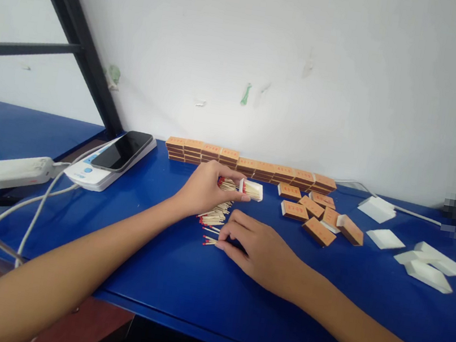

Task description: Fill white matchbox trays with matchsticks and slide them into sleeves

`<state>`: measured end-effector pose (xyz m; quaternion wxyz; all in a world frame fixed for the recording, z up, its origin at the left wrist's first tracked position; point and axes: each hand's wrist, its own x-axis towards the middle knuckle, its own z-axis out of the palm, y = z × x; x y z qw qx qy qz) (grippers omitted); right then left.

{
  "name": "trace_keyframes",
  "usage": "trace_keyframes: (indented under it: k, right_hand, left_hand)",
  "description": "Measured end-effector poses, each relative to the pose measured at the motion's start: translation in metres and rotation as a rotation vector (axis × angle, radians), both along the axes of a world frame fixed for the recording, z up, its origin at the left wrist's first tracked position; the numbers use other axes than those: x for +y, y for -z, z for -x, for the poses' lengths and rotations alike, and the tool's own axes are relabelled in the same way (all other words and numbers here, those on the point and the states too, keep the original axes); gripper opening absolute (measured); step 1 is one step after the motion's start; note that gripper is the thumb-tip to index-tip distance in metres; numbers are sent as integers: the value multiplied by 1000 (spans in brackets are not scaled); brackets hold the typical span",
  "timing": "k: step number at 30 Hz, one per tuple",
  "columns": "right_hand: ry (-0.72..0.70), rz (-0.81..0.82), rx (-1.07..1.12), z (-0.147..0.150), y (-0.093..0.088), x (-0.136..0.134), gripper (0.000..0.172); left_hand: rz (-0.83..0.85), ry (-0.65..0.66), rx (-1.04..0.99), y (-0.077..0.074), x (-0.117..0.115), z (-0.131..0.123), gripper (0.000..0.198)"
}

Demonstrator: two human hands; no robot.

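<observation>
The left hand (208, 190) grips a matchbox tray (260, 187); the right hand (261, 249), pinching matches (209, 241), should, I think, keep them parallel.

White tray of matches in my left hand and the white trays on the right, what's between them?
The head view shows a cluster of orange matchboxes on the blue tabletop between the held tray and the white trays.

the matchboxes (319, 231) bear red characters (295, 209) too small to read.
</observation>
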<state>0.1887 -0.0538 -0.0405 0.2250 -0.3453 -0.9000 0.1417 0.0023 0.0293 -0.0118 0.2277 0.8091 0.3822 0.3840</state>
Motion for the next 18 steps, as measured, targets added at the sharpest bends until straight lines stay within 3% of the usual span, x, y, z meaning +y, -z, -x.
trace_keyframes:
  k: [7,14,18]
  right_hand:
    - [45,-63,9,-15,-15,5,10]
    - [333,-270,164,-47,-27,30,12]
    - [381,-277,155,-52,-23,38,9]
  left_hand:
    - [-15,2,4,0,1,1,30]
    - [69,58,-22,1,1,0,38]
    - [122,128,-63,3,-2,-3,38]
